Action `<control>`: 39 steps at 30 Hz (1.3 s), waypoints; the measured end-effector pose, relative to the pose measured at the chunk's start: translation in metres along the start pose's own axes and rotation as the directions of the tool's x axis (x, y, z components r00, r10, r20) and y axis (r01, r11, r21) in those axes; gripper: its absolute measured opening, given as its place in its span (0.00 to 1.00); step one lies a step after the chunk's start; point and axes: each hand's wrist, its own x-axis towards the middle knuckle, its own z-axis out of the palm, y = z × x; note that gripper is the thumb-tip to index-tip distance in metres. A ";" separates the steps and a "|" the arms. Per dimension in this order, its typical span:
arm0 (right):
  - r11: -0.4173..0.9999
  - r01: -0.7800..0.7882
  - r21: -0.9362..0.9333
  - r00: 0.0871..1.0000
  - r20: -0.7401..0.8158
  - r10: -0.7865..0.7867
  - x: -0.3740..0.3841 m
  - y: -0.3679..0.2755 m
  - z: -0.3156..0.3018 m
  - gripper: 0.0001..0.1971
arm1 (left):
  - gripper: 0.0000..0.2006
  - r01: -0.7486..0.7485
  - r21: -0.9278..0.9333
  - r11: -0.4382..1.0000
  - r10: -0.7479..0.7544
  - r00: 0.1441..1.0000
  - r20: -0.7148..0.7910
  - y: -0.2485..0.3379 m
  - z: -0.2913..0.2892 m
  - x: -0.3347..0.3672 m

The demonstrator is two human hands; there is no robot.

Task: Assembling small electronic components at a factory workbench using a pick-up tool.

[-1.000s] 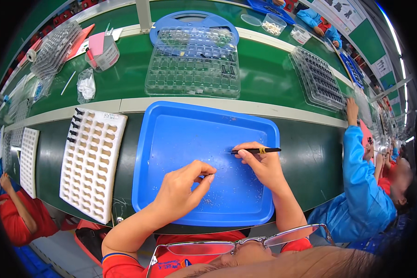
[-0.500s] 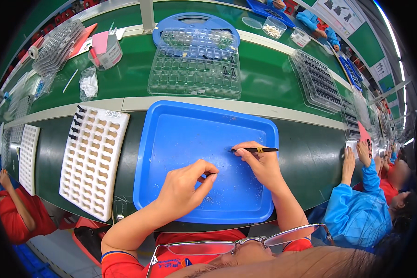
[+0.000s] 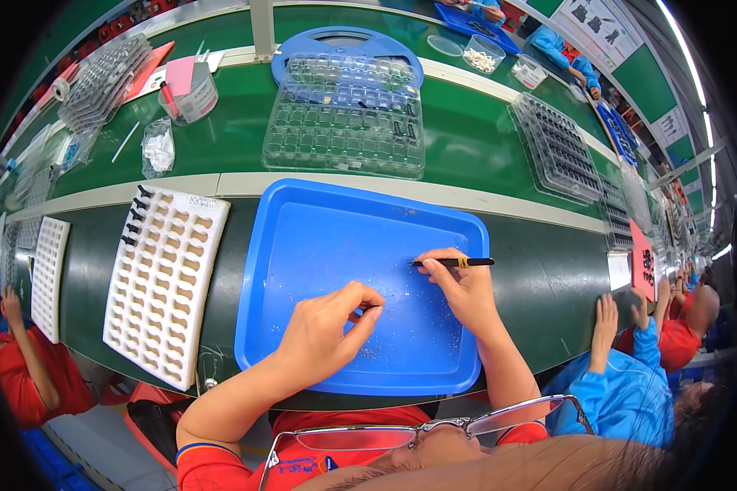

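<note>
Over the blue tray (image 3: 344,221), my left hand (image 3: 327,327) is closed, thumb and forefinger pinched together. Whatever sits between those fingertips is too small to make out. My right hand (image 3: 465,293) grips a slim black pen-like tool with a yellow band (image 3: 463,263), its thin end pointing left over the tray. The two hands are apart, the right one a little farther away. Fine pale crumbs and specks lie scattered on the tray's floor.
Left of the tray stands a white foam holder (image 3: 165,286) with several black parts in one row. Clear plastic blister trays (image 3: 344,123) rest beyond the rail. Trays of dark parts (image 3: 553,147) lie at right, near a co-worker's hands (image 3: 604,327) and a red sheet (image 3: 643,262).
My hands and the black tool have barely moved. The co-worker at right has drawn both hands nearer to the table edge, leaving the red sheet more in sight.
</note>
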 end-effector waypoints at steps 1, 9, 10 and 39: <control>1.000 0.000 -0.001 1.000 -0.001 0.000 0.001 0.000 0.000 0.08 | 0.05 -0.001 0.000 1.000 0.001 1.000 0.001 0.000 0.000 0.000; 1.000 -0.008 0.016 1.000 0.015 0.008 0.002 0.002 0.000 0.08 | 0.05 -0.014 0.012 1.000 0.014 1.000 0.008 0.000 0.000 0.000; 1.000 -0.007 0.015 1.000 0.014 0.007 0.003 0.002 0.000 0.08 | 0.05 -0.015 0.012 1.000 0.015 1.000 0.008 0.000 0.000 0.000; 0.926 0.097 -0.365 0.995 0.055 -0.082 0.014 -0.009 0.001 0.11 | 0.06 -0.058 0.001 0.998 0.058 0.998 -0.009 -0.002 0.002 -0.002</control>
